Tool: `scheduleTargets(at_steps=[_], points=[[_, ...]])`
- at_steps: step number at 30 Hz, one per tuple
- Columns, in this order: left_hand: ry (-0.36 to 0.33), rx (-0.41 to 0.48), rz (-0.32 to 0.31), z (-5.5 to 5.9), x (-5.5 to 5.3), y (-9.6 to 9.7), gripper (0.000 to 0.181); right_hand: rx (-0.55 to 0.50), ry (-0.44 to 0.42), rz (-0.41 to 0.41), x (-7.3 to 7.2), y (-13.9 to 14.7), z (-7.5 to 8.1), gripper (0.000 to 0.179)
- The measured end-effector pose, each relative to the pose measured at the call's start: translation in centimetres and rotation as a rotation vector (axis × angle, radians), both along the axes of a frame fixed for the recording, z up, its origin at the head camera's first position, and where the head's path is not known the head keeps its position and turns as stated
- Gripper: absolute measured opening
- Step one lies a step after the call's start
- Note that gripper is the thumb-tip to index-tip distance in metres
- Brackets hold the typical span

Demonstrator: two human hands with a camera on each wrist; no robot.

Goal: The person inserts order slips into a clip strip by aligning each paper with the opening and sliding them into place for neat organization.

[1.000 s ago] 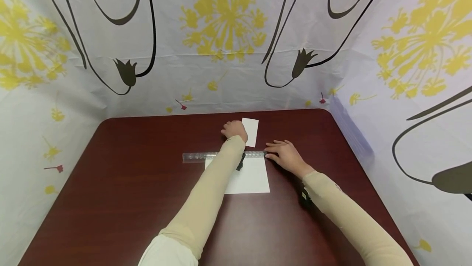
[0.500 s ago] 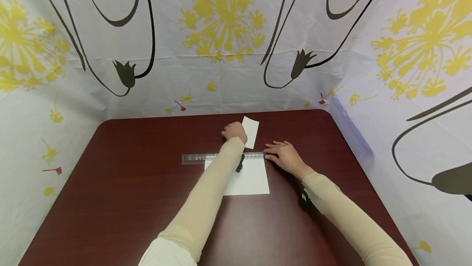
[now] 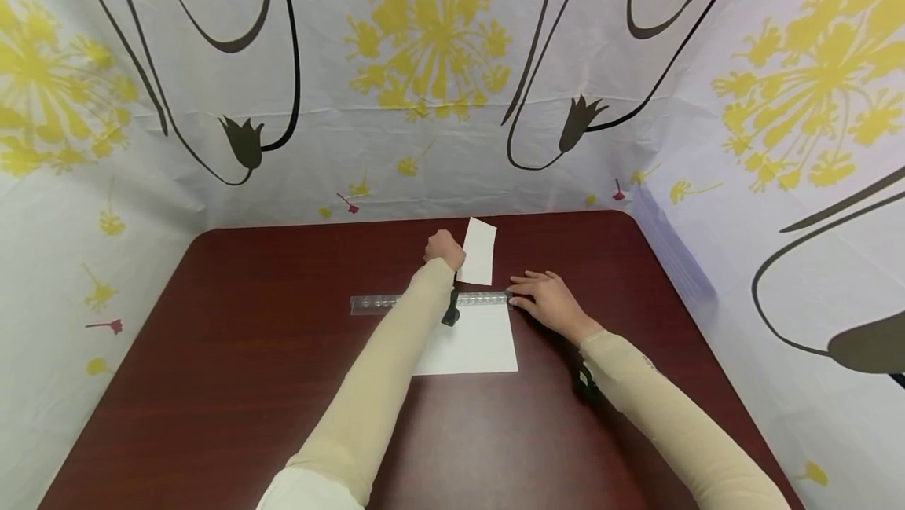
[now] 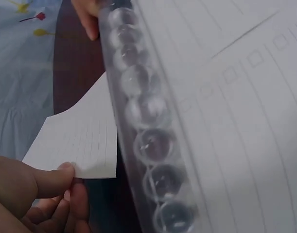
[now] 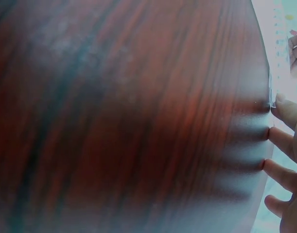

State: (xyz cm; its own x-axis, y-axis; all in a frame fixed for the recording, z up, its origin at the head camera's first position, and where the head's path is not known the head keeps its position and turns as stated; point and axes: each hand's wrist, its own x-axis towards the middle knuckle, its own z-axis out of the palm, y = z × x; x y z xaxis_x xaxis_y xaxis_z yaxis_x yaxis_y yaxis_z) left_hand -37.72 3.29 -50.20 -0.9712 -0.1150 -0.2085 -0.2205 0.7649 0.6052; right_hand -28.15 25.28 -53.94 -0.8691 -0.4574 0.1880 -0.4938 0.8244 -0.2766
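Between thumb and fingers, my left hand [image 3: 445, 249] pinches a corner of a small lined paper piece [image 3: 478, 252], raised beyond the ruler. In the left wrist view that paper piece [image 4: 82, 138] bends slightly, and its far corner meets the ruler's edge; whether it is joined to anything there is hidden. A clear plastic ruler [image 3: 484, 299] with a row of round bubbles lies across the top of a lined white sheet [image 3: 470, 341]. My right hand [image 3: 551, 302] spreads its fingers at the ruler's right end, thumb touching it and fingertips on the table.
The dark red wooden table [image 3: 283, 384] lies beneath everything, its far edge close to a patterned white curtain [image 3: 396, 148]. Another curtain stands along each side. A dark strap [image 3: 450, 310] hangs under my left forearm, above the sheet.
My left hand has moved slightly left, and the small paper piece has tilted and shows more of itself. The ruler and my right hand have stayed in place.
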Motion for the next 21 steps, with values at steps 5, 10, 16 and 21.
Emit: scheduleTargets(at_steps=[5,10,16,21], points=[[0.029,0.101,-0.002,1.3,1.0,-1.3,0.012,0.011,-0.008,-0.005,0.1,0.0,0.0,0.034],[0.086,0.138,0.011,2.9,2.0,-2.9,0.015,0.001,-0.006,-0.002,0.1,0.0,0.0,0.034],[0.103,0.204,0.022,3.8,2.8,-4.9,0.016,0.005,-0.003,-0.006,0.2,0.0,-0.1,0.034],[0.098,0.241,0.037,4.0,3.0,-6.8,0.017,0.002,-0.005,-0.006,0.2,0.0,-0.1,0.035]])
